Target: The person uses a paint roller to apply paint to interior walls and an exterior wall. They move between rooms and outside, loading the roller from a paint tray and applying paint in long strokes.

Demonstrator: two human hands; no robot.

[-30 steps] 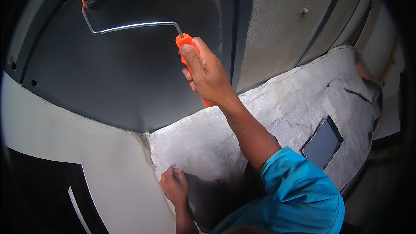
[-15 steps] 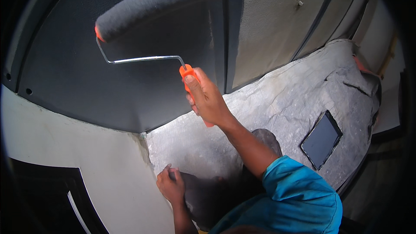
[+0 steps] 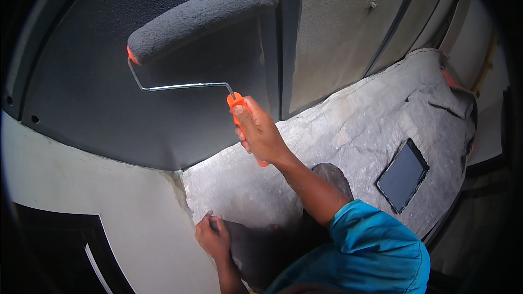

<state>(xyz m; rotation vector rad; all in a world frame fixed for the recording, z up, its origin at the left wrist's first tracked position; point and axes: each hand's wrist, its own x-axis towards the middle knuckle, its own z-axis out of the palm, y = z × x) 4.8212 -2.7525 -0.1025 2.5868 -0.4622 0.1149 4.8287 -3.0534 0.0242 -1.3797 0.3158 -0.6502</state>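
A paint roller (image 3: 201,19) with a thick, fluffy dark grey sleeve, a bent metal frame and an orange handle is held up in front of the dark grey wall panel (image 3: 180,114). My right hand (image 3: 260,130) is wrapped round the orange handle, with the thumb along its upper part. The sleeve lies over the panel's upper half; whether it presses on the surface is hard to make out. Low down by my knee, my left hand (image 3: 213,237) rests loosely curled, its fingers a little apart and nothing visible in them.
A whitish, wrinkled drop cloth (image 3: 348,125) covers the floor along the wall. On it lies a rectangular tray of dark grey paint (image 3: 403,177). Beyond a dark vertical strip (image 3: 289,49) is a beige wall section (image 3: 348,27). A pale surface (image 3: 125,207) borders the left.
The roller and my right hand have moved down a short way, and the sleeve now shows sharper. My left hand stays almost where it was.
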